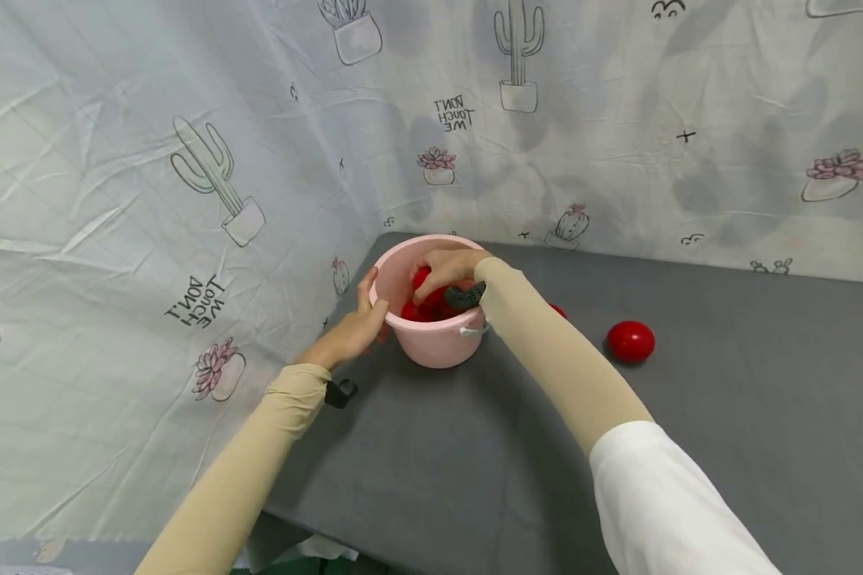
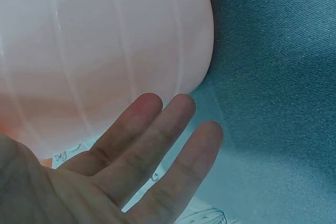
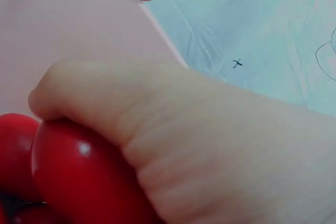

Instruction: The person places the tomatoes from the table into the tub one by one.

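A pink bucket [image 1: 435, 349] stands on the grey table in the head view, with several glossy red tomato-like balls [image 1: 411, 311] inside. My left hand [image 1: 352, 327] holds its left rim between thumb and index finger. In the left wrist view the other fingers [image 2: 152, 145] of that hand extend along the bucket's outer wall [image 2: 105, 40]. Inside the bucket, my right hand [image 1: 446, 267] grips one red tomato-like ball [image 3: 86, 174], its thumb lying over the top in the right wrist view. The far side of that ball is hidden.
Right of the bucket, another red tomato-like ball [image 1: 630, 342] lies on the grey table [image 1: 726, 415]. One more red ball [image 1: 558, 310] shows partly behind my right forearm. A printed cactus curtain [image 1: 618, 160] hangs behind and to the left. White bucket handle hardware [image 1: 469, 331] faces me.
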`<state>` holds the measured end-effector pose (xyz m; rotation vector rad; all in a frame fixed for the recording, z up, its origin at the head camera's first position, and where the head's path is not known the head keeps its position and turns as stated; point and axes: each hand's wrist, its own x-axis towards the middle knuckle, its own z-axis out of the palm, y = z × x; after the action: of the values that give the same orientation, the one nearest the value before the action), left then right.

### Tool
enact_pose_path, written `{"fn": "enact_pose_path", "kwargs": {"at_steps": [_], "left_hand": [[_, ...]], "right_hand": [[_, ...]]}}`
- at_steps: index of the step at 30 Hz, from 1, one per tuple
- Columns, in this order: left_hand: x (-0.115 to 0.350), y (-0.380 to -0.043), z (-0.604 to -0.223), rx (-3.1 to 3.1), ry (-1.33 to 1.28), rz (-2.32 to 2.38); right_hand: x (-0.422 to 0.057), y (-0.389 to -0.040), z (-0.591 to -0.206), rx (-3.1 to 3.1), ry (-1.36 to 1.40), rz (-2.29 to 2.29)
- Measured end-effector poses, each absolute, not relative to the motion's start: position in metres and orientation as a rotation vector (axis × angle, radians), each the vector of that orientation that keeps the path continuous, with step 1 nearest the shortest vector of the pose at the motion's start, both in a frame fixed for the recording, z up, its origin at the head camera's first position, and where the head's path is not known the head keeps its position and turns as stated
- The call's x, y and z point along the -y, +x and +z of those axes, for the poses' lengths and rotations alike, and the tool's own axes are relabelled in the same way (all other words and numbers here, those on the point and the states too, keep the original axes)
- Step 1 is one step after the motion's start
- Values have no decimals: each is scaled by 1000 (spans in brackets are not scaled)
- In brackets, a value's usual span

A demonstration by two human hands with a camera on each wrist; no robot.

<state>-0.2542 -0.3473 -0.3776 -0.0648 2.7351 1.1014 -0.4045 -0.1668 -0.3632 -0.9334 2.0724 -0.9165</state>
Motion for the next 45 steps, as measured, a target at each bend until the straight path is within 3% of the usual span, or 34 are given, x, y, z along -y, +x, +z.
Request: {"fn": "enact_pose_path", "kwargs": {"at_steps": [33, 45], "left_hand": [[345, -252, -377, -2730, -67, 1084], [343, -251, -376, -2732, -87, 1083]], "right_hand": [[164, -396, -358, -2063, -934, -763], [164, -396, -361, -1944, -946, -1026]]}}
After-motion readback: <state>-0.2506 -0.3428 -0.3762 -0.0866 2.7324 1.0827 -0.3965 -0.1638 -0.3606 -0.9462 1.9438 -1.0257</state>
